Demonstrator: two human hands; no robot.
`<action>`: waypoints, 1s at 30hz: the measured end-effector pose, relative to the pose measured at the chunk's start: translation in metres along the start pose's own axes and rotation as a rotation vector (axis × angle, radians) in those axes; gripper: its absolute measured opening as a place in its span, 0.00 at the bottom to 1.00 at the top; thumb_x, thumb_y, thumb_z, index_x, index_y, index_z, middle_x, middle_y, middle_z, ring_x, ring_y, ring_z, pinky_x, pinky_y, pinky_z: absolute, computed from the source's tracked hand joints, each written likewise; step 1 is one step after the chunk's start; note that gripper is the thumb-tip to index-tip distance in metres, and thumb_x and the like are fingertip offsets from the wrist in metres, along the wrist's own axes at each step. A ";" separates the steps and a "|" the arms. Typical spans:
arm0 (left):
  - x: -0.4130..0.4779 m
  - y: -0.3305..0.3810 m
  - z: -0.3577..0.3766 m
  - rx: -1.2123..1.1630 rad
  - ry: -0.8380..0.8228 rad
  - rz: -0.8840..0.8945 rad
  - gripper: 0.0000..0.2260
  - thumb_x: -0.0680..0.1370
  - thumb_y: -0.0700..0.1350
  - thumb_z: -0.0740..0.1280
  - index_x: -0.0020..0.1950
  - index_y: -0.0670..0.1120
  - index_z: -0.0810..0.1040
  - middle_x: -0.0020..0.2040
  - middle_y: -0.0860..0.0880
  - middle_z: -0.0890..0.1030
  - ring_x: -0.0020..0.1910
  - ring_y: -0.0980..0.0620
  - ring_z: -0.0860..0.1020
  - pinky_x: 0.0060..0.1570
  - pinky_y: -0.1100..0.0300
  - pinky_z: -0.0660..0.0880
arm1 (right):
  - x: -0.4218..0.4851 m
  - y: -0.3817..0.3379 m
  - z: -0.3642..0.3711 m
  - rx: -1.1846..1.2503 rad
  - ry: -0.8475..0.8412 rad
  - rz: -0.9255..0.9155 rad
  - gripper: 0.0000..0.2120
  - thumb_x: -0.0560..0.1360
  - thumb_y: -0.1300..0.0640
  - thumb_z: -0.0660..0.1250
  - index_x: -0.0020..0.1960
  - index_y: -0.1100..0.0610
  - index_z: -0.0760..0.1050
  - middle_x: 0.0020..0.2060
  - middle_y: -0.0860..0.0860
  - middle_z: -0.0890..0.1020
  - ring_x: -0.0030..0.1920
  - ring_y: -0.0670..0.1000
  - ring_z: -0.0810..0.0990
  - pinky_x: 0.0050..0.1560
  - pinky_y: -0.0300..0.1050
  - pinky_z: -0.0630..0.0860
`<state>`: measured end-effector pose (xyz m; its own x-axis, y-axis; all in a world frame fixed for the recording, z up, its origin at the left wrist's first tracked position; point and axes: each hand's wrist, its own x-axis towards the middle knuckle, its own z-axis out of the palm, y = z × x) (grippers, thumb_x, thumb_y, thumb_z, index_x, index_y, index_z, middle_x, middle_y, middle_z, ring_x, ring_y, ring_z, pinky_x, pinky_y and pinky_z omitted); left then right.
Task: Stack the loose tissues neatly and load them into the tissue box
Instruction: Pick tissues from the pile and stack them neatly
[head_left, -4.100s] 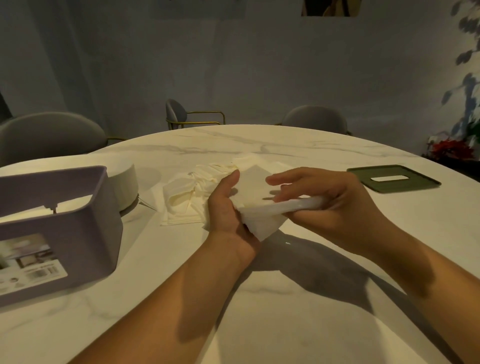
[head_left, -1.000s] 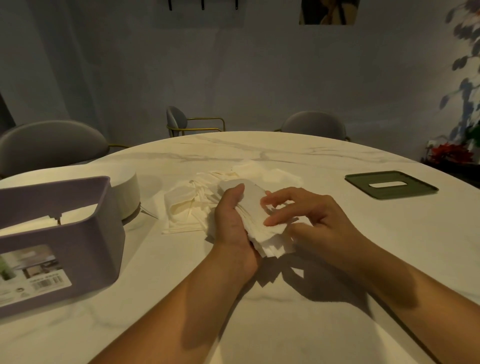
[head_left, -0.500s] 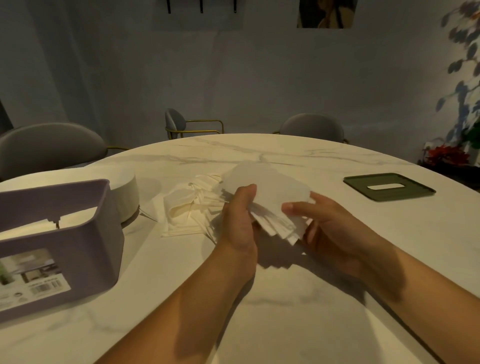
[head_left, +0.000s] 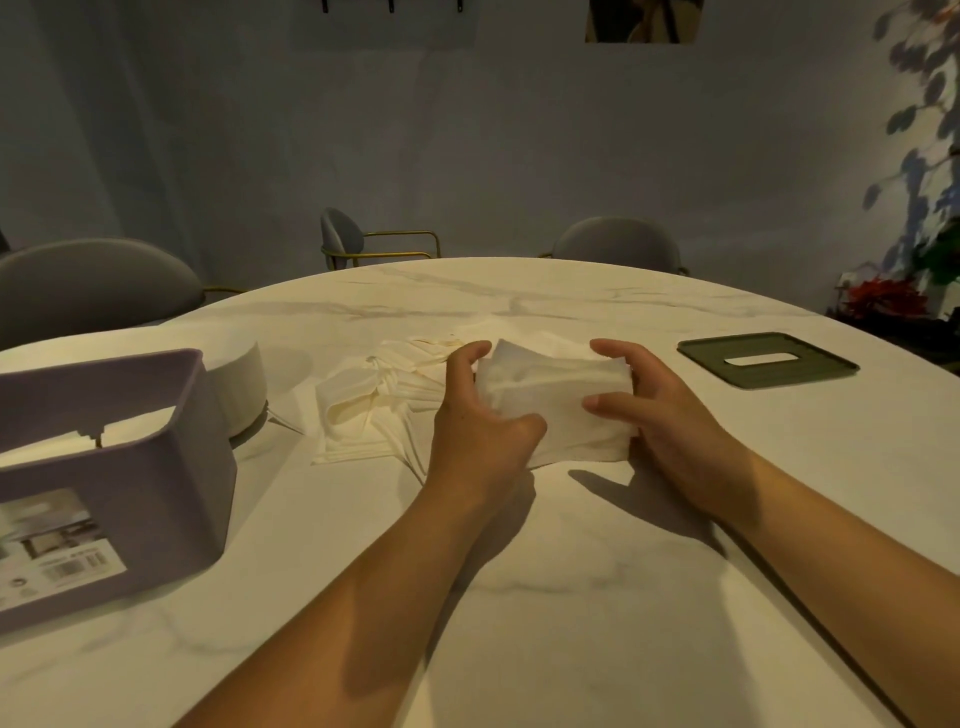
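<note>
Two hands (head_left: 480, 421) (head_left: 670, 410), one tissue stack (head_left: 561, 402), one box (head_left: 161, 467), one lid (head_left: 815, 366), three chairs (head_left: 93, 291) (head_left: 340, 236) (head_left: 618, 244)

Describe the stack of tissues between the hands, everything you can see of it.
The stack of tissues is white, soft, thin paper, roughly rectangular, with layered edges on top and an uneven lower right corner. It lies lengthwise, its lower edge at or just above the marble-patterned table. The left hand grips its left end and the right hand its right end, thumbs in front, fingers behind. Loose tissues lie just to its left.
</note>
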<state>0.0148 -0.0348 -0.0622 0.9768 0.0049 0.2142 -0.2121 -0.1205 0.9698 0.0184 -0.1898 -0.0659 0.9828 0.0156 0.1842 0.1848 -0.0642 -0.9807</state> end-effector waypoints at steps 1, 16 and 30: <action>0.000 0.000 0.000 0.020 -0.007 0.011 0.35 0.71 0.33 0.71 0.70 0.56 0.59 0.60 0.54 0.67 0.57 0.51 0.70 0.56 0.53 0.77 | 0.000 0.000 0.001 -0.013 0.003 -0.026 0.23 0.75 0.64 0.66 0.64 0.45 0.66 0.56 0.47 0.75 0.55 0.53 0.76 0.48 0.43 0.81; 0.001 -0.001 0.003 0.048 0.012 0.145 0.19 0.77 0.47 0.67 0.63 0.61 0.63 0.57 0.58 0.67 0.49 0.55 0.71 0.38 0.72 0.72 | 0.002 -0.008 -0.010 -0.255 0.114 -0.308 0.14 0.76 0.57 0.66 0.59 0.45 0.71 0.53 0.44 0.79 0.53 0.47 0.78 0.50 0.37 0.78; 0.004 -0.008 0.005 -0.206 0.131 -0.024 0.09 0.80 0.44 0.59 0.41 0.51 0.71 0.47 0.53 0.78 0.50 0.46 0.76 0.48 0.44 0.76 | 0.000 -0.011 -0.021 -0.394 -0.097 -0.141 0.28 0.68 0.48 0.70 0.64 0.41 0.63 0.62 0.43 0.70 0.59 0.48 0.71 0.49 0.35 0.74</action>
<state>0.0209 -0.0384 -0.0693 0.9721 0.1354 0.1914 -0.2040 0.0859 0.9752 0.0166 -0.2103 -0.0537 0.9465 0.1442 0.2888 0.3228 -0.4302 -0.8430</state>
